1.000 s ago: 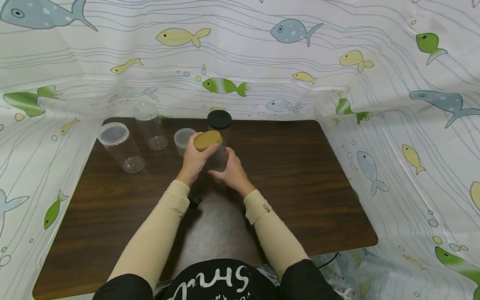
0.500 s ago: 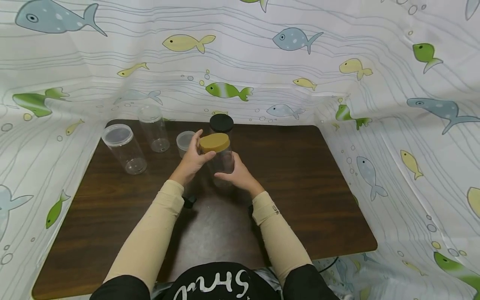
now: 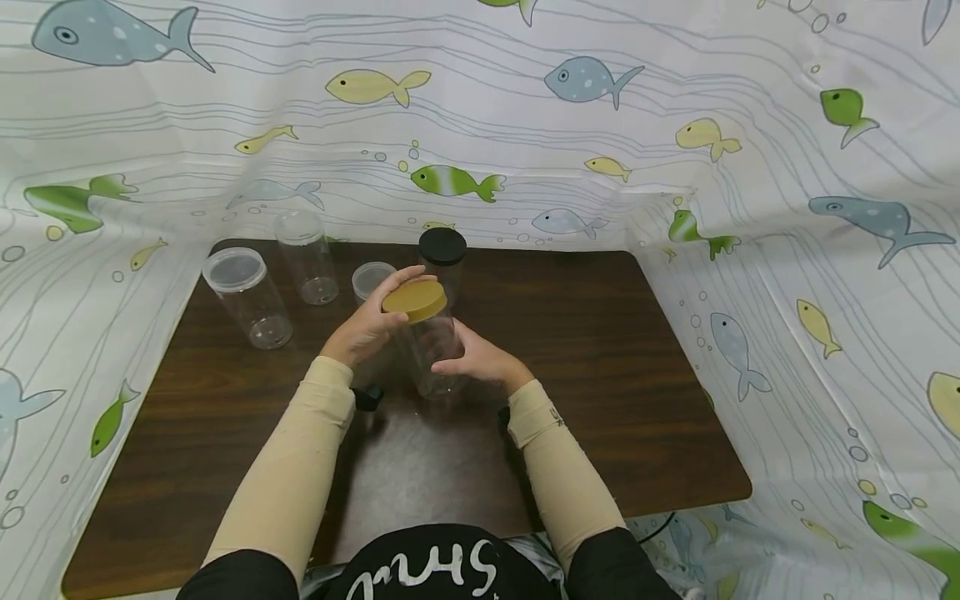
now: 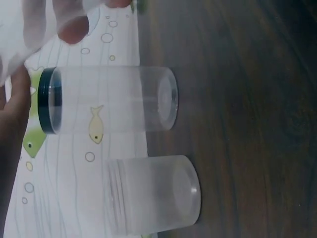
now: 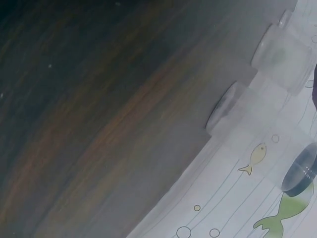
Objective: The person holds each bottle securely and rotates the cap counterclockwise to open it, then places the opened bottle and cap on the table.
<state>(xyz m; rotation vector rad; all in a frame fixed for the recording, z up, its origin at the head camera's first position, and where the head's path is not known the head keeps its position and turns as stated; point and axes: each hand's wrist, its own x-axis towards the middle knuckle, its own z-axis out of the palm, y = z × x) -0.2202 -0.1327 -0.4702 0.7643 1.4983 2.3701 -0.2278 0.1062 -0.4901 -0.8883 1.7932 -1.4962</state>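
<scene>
We see L hand point(image 3: 369, 327) gripping yellow lid point(image 3: 414, 300), R hand point(image 3: 487, 358) holding tilted clear jar point(image 3: 423, 354) nr side of black-lidded jar point(image 3: 442, 247); we reckon a slack R grip cd drop it or knock the latter.

Front jar point(image 3: 420, 346) before rear jar point(image 3: 442, 248); tub point(image 3: 369, 282) left, two jars point(image 3: 251, 302) farther left

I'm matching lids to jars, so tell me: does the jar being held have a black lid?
No, the held jar has a yellow lid, while the black lid sits on another jar behind it.
</scene>
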